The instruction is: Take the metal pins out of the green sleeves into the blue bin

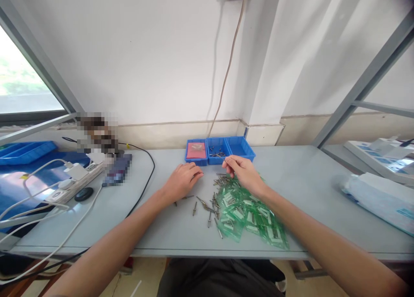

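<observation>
Where blue bins (239, 149) adjoin, pink sheet (196, 154) leftmost, rivets (219, 155) central

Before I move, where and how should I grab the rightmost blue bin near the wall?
Probably pinch the rightmost blue bin by its right-hand rim, coming from the right: that side faces bare table, while its left side adjoins the middle blue bin, and in this view your right hand overlaps its front left corner.
</observation>
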Demonstrator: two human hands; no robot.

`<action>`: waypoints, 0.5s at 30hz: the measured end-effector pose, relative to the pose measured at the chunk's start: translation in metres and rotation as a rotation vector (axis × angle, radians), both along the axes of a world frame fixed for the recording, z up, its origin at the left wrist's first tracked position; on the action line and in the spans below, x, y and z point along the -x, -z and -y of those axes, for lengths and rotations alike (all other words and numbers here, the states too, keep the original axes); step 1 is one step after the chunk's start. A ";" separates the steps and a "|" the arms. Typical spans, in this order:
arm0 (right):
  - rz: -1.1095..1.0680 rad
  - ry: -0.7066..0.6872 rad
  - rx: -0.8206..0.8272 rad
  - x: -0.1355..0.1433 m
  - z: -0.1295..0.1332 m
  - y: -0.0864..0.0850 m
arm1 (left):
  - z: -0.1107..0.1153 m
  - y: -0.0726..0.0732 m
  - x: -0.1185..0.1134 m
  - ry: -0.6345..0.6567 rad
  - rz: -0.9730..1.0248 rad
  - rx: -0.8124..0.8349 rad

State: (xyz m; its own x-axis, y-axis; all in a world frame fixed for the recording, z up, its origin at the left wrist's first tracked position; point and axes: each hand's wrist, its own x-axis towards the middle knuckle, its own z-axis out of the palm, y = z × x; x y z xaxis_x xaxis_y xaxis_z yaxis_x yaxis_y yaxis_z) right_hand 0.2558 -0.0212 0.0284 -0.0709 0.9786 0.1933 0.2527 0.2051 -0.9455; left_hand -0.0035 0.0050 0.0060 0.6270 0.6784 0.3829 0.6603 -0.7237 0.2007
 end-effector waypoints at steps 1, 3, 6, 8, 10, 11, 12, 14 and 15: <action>-0.046 0.007 0.007 0.000 -0.001 0.001 | -0.001 0.001 0.000 -0.021 -0.008 -0.006; -0.142 0.018 0.024 0.000 -0.002 0.003 | -0.001 0.002 0.001 -0.064 -0.019 -0.014; -0.264 0.043 0.043 0.000 -0.002 0.006 | -0.002 0.003 0.001 -0.121 -0.043 0.002; -0.301 0.058 0.039 0.000 -0.001 0.005 | -0.001 0.002 0.001 -0.141 -0.063 0.027; -0.326 0.067 0.036 0.001 0.000 0.003 | -0.001 0.000 0.001 -0.150 -0.076 0.052; -0.350 0.067 0.035 0.001 0.001 0.002 | 0.000 -0.001 0.001 -0.152 -0.079 0.062; -0.383 0.062 0.034 0.001 0.001 0.000 | 0.000 -0.002 0.001 -0.154 -0.082 0.071; -0.447 0.042 0.037 0.001 0.002 -0.002 | 0.000 -0.003 0.002 -0.161 -0.087 0.079; -0.466 0.031 0.042 0.001 0.002 -0.002 | 0.000 -0.004 0.002 -0.166 -0.090 0.079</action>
State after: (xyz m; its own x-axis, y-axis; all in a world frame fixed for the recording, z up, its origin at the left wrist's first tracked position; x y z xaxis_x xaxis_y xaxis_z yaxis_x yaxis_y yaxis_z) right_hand 0.2543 -0.0228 0.0307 0.0433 0.9866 0.1576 -0.1953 0.1631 -0.9671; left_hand -0.0053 0.0053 0.0099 0.5333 0.8010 0.2720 0.7873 -0.5876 0.1869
